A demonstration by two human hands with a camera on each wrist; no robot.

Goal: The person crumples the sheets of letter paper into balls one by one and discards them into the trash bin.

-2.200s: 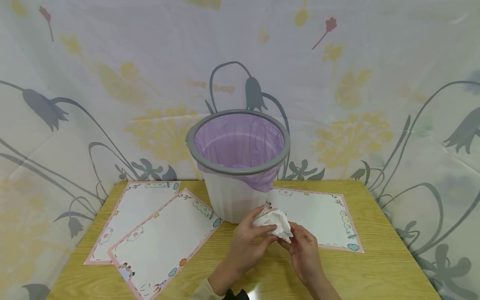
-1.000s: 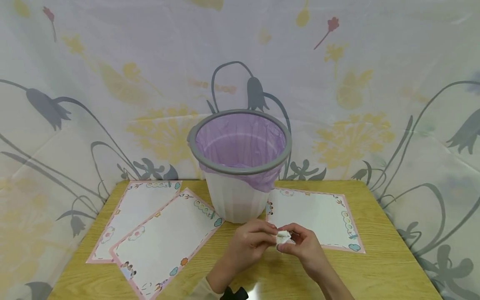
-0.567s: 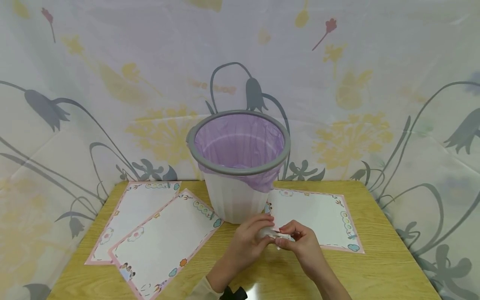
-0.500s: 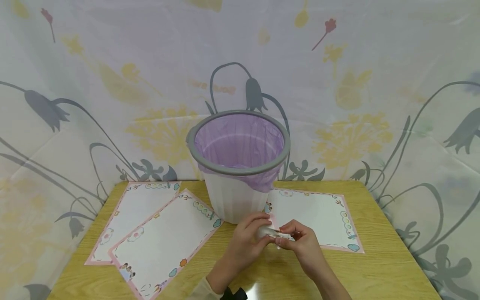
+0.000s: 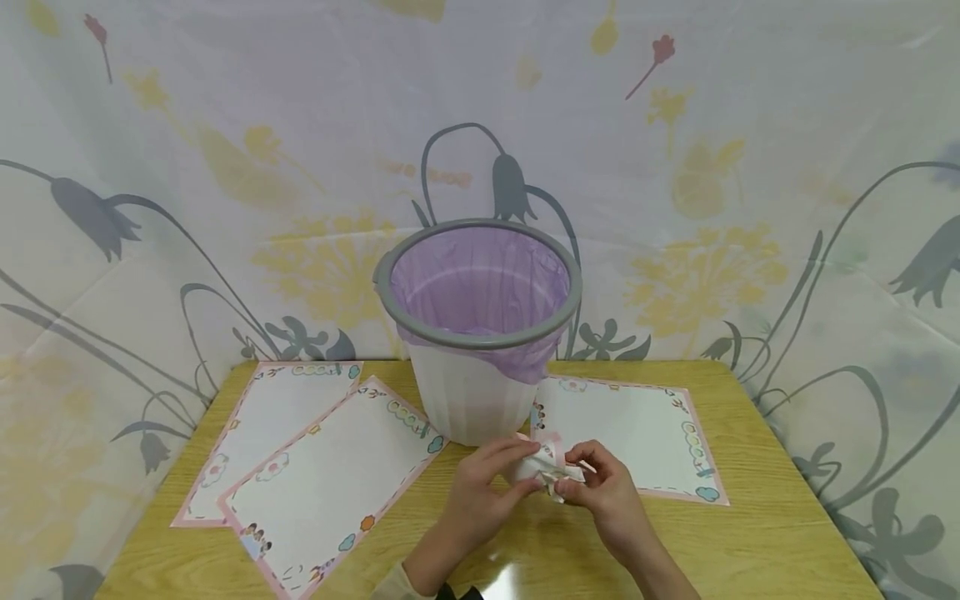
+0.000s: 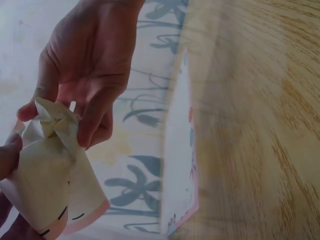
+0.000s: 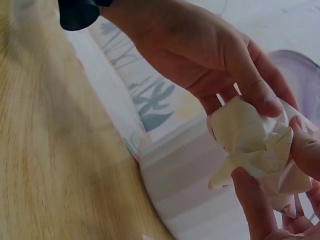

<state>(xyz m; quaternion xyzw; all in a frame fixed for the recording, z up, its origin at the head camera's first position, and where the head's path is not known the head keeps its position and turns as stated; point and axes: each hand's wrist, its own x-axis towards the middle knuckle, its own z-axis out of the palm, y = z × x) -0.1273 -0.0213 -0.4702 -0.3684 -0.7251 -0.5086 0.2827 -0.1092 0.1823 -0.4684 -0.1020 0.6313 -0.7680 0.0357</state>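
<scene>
Both hands hold one crumpled sheet of paper (image 5: pixel 552 457), white with a pink printed edge, low in front of the bin. From the left, my left hand (image 5: pixel 477 493) grips its body between thumb and fingers. My right hand (image 5: pixel 609 504) pinches the other end with thumb and forefinger. In the left wrist view, the paper (image 6: pixel 47 170) flares out below a twisted, bunched part where the right hand (image 6: pixel 97 65) pinches. The right wrist view shows its folded creases, with the left hand (image 7: pixel 200 50) above and right-hand fingers (image 7: pixel 252 205) below.
Behind the hands stands a white bin (image 5: pixel 472 392) with a grey rim and a purple liner (image 5: pixel 480 283). Two flat pink-bordered sheets overlap at the left (image 5: pixel 330 483); another sheet (image 5: pixel 622 433) lies at the right. All rest on a wooden table (image 5: pixel 750 533) before a patterned cloth (image 5: pixel 697 125).
The paper has been turned and bunched smaller between the hands since the earliest frame. Compared with half a second ago, more of its pink printed edge shows, and the left hand has shifted slightly left.
</scene>
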